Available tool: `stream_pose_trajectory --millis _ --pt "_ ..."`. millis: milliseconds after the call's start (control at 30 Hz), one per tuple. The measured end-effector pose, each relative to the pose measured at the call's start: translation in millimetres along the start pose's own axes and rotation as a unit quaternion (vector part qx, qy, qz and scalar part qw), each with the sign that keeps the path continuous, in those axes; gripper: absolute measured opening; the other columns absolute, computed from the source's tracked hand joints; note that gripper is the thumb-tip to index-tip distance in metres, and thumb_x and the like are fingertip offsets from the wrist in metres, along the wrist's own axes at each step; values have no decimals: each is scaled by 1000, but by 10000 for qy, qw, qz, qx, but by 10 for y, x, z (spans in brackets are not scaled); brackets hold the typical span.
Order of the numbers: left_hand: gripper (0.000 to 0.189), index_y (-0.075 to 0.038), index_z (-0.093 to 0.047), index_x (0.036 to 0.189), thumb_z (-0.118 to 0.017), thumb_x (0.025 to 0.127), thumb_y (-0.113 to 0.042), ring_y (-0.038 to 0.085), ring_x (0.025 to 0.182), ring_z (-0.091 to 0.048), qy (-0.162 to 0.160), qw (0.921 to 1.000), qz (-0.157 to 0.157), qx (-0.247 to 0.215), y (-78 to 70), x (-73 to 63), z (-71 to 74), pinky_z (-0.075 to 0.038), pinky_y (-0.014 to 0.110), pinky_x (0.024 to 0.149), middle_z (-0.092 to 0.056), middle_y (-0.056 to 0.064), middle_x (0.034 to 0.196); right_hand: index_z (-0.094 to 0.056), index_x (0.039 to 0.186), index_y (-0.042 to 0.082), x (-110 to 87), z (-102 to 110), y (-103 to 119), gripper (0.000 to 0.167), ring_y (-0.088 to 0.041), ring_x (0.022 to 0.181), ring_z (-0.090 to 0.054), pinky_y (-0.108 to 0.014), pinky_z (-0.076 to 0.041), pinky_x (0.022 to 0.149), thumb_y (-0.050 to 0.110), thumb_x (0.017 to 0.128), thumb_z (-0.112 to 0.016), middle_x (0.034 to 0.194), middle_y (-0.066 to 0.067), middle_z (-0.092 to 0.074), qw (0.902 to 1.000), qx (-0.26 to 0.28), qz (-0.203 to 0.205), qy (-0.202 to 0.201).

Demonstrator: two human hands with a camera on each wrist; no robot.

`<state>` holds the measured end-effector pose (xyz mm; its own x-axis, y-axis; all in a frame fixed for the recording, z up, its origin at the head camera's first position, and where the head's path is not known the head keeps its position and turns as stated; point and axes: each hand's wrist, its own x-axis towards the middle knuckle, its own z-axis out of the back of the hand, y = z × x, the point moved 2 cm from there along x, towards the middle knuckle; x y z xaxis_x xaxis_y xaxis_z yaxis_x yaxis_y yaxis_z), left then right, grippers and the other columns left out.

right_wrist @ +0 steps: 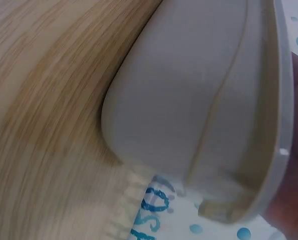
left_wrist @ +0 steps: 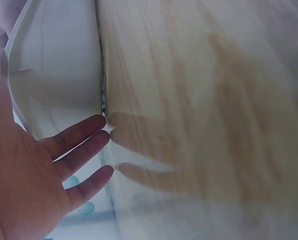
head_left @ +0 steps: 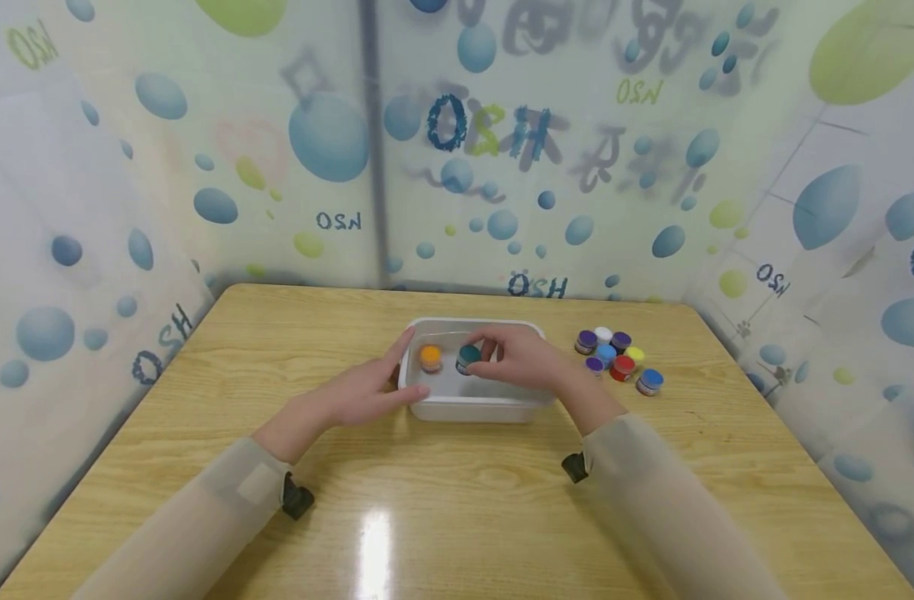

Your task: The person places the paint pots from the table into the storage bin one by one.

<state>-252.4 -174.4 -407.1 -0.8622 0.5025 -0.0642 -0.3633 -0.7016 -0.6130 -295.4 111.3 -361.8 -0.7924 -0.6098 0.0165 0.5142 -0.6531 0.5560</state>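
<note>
A white plastic box (head_left: 471,411) stands on the table, holding a small orange-lidded paint jar (head_left: 430,358) on its left side. My right hand (head_left: 520,357) reaches over the rim and pinches a dark teal-lidded paint jar (head_left: 467,358) with thumb and fingers inside the box. At the box's left end is my left hand (head_left: 362,392): its thumb lies at the front rim, and the other fingers run along the outside. In the left wrist view, those fingers (left_wrist: 86,150) look straight and spread, their tips close to the tabletop. The right fingertips are hidden in the right wrist view.
Right of the box, several paint jars stand grouped on the wooden table (head_left: 457,500), among them a red one (head_left: 622,368), a yellow one (head_left: 635,357) and a blue one (head_left: 650,382). A patterned curtain (head_left: 457,233) hangs behind the table and on both sides.
</note>
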Motion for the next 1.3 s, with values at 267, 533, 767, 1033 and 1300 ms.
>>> stream_pose_trajectory --millis 267,533,767,1033,1300 --pt "106 -23 8 178 -54 107 -70 25 132 -67 -7 9999 -118 53 -22 31 -11 -53 55 115 -57 18 162 -74 137 21 241 -183 25 41 -15 88 -66 -32 -57 82 38 100 -81 100 3 -75 9998 19 -29 178" --pt "105 -24 10 177 -55 108 -68 23 129 -68 74 9999 -119 -99 -32 36 -10 -55 52 111 -63 17 154 -74 136 22 367 -287 57 40 -17 94 -67 -33 -57 84 37 100 -82 105 2 -76 9984 339 -163 412" --pt "104 -22 10 178 -55 109 -66 24 129 -68 22 9998 -149 -93 -42 30 -1 -55 53 110 -65 18 151 -75 132 20 378 -361 14 30 -17 91 -67 -30 -56 80 27 102 -79 105 -2 -76 9956 644 -371 574" --pt "104 -20 10 178 -55 110 -65 28 133 -67 -10 9998 -163 -70 -55 24 8 -53 54 113 -60 22 158 -74 137 24 376 -388 0 34 -18 85 -68 -30 -59 76 18 104 -77 107 -2 -76 9927 876 -464 687" --pt "104 -22 9 178 -57 109 -63 28 130 -69 -79 9998 -192 -78 -29 26 -6 -55 55 110 -59 23 158 -72 143 24 394 -433 12 37 -16 75 -70 -30 -59 72 15 107 -74 106 -2 -78 9930 763 -297 847"
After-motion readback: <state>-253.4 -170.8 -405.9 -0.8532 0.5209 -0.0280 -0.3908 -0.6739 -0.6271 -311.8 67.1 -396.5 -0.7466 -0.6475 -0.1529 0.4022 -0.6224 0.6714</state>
